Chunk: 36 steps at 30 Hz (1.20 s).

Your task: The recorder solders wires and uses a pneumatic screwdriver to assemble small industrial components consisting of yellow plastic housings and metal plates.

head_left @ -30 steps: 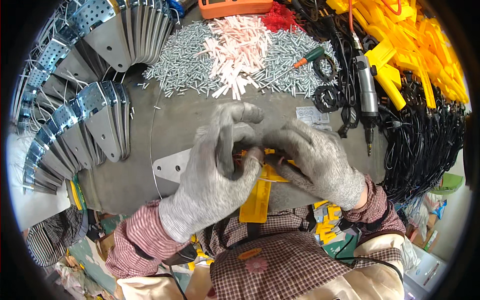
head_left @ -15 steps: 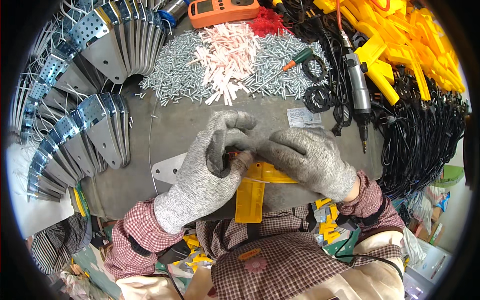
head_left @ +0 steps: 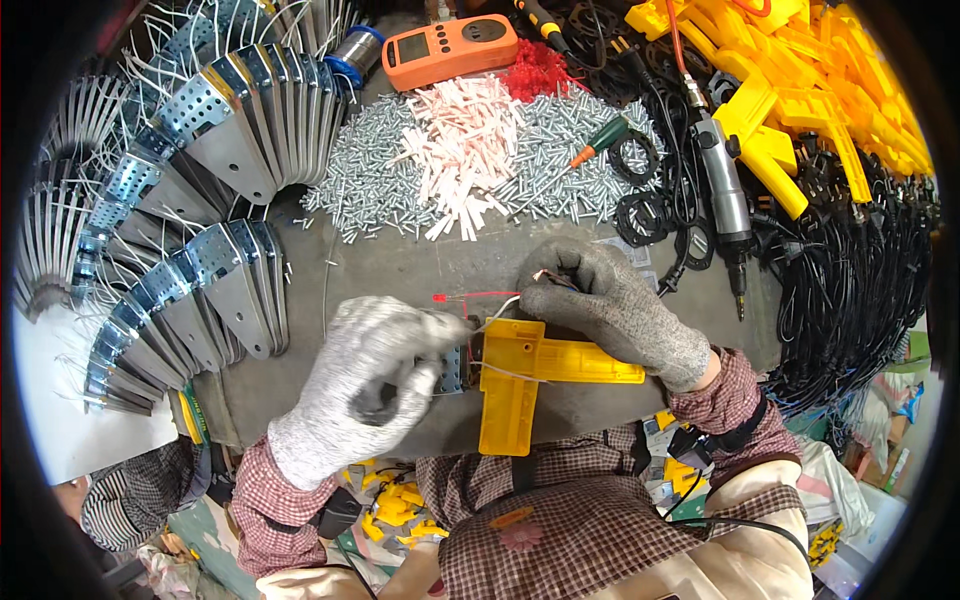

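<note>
a: what covers the workbench [head_left: 400, 270], with its smooth, scuffed grey top?

b: toward its far edge, a loose heap of small shiny screws [head_left: 365, 170], split by matte pale pink tubes [head_left: 462, 140], with a boxy orange meter [head_left: 450, 52] behind.

a: and the sides?

b: by the left edge, fanned metal brackets [head_left: 230, 152], flat and tapered, their bent ends perforated. at the far right corner, a jumble of glossy yellow plastic parts [head_left: 830, 100]; along the right edge, limp black cables [head_left: 850, 280].

a: where's the yellow housing [head_left: 508, 405]?

b: at the middle of the near edge, one end jutting past it: hollow moulded plastic, like a t on its side.

a: and the hands?

b: both wear speckled knit gloves [head_left: 665, 345]. the right hand [head_left: 612, 310] has its fingertips closed on thin wires [head_left: 543, 274]. the left hand [head_left: 375, 375] is blurred, fingers curled toward the thumb; i cannot tell whether it grips anything. a slim red wire [head_left: 490, 294] stretches between them.
</note>
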### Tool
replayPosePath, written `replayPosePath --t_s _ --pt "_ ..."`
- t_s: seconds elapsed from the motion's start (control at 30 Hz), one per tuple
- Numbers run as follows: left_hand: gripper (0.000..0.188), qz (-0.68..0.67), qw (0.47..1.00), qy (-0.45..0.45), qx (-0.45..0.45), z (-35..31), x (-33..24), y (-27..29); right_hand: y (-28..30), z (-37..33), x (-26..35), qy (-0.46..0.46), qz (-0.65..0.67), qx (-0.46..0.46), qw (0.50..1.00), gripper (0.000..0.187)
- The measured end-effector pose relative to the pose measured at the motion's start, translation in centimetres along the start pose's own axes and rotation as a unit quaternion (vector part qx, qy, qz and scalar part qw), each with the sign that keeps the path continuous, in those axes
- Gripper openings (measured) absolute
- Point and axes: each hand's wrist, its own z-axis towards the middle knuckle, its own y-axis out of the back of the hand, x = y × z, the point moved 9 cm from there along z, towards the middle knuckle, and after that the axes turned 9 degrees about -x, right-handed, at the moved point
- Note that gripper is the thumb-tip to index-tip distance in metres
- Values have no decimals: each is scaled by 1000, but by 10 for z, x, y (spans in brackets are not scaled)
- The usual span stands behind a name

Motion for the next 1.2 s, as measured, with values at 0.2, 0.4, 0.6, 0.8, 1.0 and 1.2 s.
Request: replayPosePath --t_s 0.2,0.4,0.6,0.8,1.0,1.2 --pt "36 217 956 -146 130 18 -31 -22 2 -1 -1 27 -6 3 1000 17" --pt "25 225 949 -202 88 22 -58 -18 4 -4 5 77 -22 -20 997 22" --pt "24 254 948 -150 118 5 -51 -78 8 -12 38 255 -146 -42 955 22" --pt "32 173 980 -56 76 3 -33 -73 38 -49 66 233 -152 -44 959 24" --pt "29 4 995 92 -49 2 -5 -58 -14 -49 47 208 -423 53 880 24" --pt "32 -139 980 124 -67 0 6 -59 44 -27 26 63 -93 -125 986 14"
